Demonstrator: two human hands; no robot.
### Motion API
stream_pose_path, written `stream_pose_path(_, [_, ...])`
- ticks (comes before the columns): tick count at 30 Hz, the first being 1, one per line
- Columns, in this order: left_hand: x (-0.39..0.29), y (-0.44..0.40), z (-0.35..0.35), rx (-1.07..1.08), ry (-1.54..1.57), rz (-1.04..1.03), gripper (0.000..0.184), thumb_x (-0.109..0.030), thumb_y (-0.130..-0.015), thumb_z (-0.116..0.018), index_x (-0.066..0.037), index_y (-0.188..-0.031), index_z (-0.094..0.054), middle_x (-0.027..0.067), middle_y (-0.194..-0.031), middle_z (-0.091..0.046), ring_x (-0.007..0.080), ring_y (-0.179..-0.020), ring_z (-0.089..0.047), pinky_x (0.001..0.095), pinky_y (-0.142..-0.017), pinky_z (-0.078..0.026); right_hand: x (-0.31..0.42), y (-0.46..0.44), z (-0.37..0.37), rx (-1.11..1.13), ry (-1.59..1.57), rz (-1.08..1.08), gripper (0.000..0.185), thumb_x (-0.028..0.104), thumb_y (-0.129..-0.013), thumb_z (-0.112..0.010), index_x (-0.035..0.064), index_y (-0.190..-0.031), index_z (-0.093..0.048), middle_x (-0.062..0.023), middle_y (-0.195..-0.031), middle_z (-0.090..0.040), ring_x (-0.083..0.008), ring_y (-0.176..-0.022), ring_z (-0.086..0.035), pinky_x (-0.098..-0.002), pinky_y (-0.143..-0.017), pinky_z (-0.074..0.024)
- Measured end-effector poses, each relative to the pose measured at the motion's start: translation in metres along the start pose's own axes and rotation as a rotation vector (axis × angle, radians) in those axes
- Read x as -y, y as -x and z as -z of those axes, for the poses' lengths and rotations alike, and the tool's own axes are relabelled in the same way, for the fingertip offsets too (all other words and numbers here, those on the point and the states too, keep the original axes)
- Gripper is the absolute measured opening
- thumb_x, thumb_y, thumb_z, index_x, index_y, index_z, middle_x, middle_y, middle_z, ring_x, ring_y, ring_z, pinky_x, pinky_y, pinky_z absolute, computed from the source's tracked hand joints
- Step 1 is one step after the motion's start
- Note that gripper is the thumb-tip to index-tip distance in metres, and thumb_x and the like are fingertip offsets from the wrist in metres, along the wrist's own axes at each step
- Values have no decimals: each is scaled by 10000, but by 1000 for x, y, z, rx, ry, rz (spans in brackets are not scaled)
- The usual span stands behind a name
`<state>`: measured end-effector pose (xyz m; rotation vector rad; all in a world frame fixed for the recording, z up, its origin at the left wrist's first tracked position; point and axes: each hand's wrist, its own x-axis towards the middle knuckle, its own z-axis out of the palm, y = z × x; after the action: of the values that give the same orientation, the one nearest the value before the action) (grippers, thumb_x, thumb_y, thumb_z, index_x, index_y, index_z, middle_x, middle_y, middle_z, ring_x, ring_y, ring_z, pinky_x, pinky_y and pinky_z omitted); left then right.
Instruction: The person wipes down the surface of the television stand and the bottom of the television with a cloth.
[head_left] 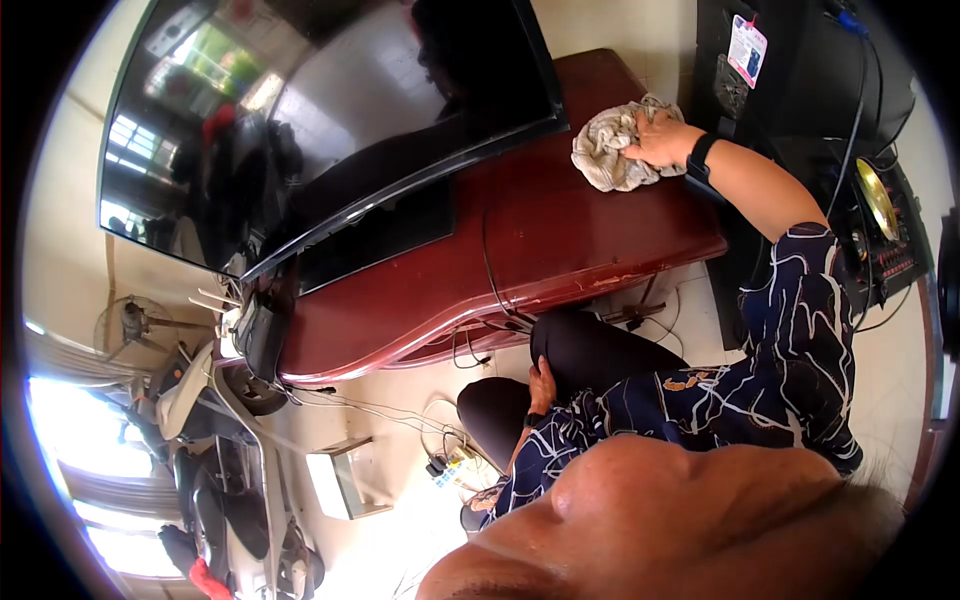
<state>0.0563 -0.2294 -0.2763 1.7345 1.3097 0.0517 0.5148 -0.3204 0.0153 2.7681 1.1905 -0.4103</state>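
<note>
Indoors, right hand rests on crumpled cloth atop red table, fingers apart over it; large screen stands on same table. Left hand lies on thigh beside table, finger spread unclear.

Screen: upper part cut off by the top edge. Worktop: surface beneath the cloth hidden; far portion obscured behind the screen. Right hand: some fingertips obscured against the cloth. Label on the black case: print too small to read. Windows: washed out by glare, outside view indistinct.
</note>
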Motion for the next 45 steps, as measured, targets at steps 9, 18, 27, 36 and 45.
stream_pose_path(9, [-32,37,88,-779,13,-577,551,-292,-944,-564,21,-1356,-374,256,-1290,-456,367,-1151,-471,429,-987,-378,-11,-35,27,-68,-69,-83,914,647,-894,-397,13,-1495,-131,-359,-1437,-276,-461,-1284,-399,-468,-1028,-379])
stream_pose_path(18, [-114,85,186,-1127,-361,-614,383,-279,-916,-583,-49,-1216,-533,169,-1080,-520,340,-1059,-474,472,-950,-347,-46,-101,2,-354,-207,91,850,528,-831,-592,-32,-1409,-319,-291,-1354,-460,-415,-1266,-447,-424,-1053,-376])
stream_pose_path(27, [-137,51,222,-1097,-333,-763,441,-335,-913,-563,-92,-1279,-526,135,-1359,-465,349,-1330,-359,471,-1083,-268,-65,-106,12,-222,-266,-56,818,587,-888,-479,5,-1440,-322,-236,-1406,-438,-378,-1249,-472,-441,-1033,-392])
stream_pose_path(36, [-156,66,209,-946,-433,-384,607,-515,-898,-519,-109,-1348,-475,110,-1407,-452,310,-1378,-313,471,-1132,-205,-107,-143,8,-80,-326,28,742,567,-912,-443,59,-1444,-347,-220,-1426,-420,-371,-1288,-432,-440,-1054,-363])
stream_pose_path(45, [-167,71,220,-902,-393,-330,606,-540,-878,-527,-118,-1313,-516,97,-1413,-444,319,-1393,-278,534,-1144,-149,-118,-156,4,-322,-187,-40,745,554,-921,-399,57,-1467,-297,-198,-1496,-325,-376,-1362,-331,-444,-1097,-300])
